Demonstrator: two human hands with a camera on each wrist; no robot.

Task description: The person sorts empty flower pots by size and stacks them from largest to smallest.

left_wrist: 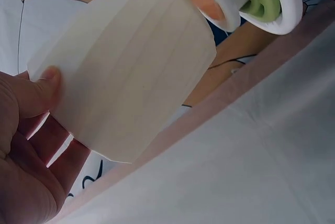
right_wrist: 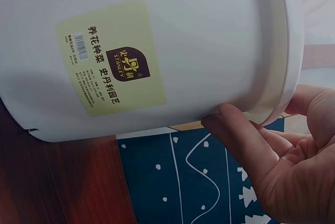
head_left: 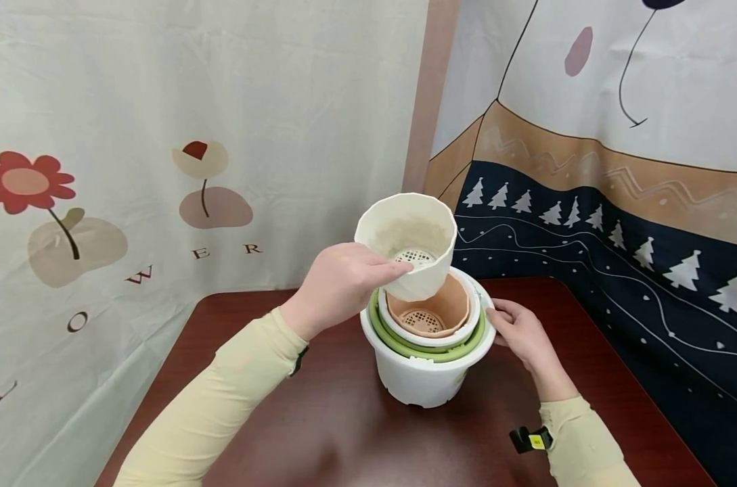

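Observation:
My left hand (head_left: 350, 283) pinches the rim of a cream faceted flower pot (head_left: 398, 220), thumb on the outside in the left wrist view. The pot is tilted with its mouth towards me and shows a perforated base and brownish stains inside. Just below it stands a large white flower pot (head_left: 419, 382) with a nested stack in it: a green pot (head_left: 432, 354), a smaller white pot (head_left: 475, 311) and a terracotta-coloured pot (head_left: 456, 304) innermost. My right hand (head_left: 523, 335) grips the large pot's rim at its right side, thumb beneath the lip in the right wrist view.
The pots stand on a dark red-brown table (head_left: 319, 419). A pale printed curtain (head_left: 319, 101) hangs behind and to the left, and a navy tree-patterned cloth (head_left: 587, 270) on the right. A yellowish label (right_wrist: 112, 59) is on the large pot's side.

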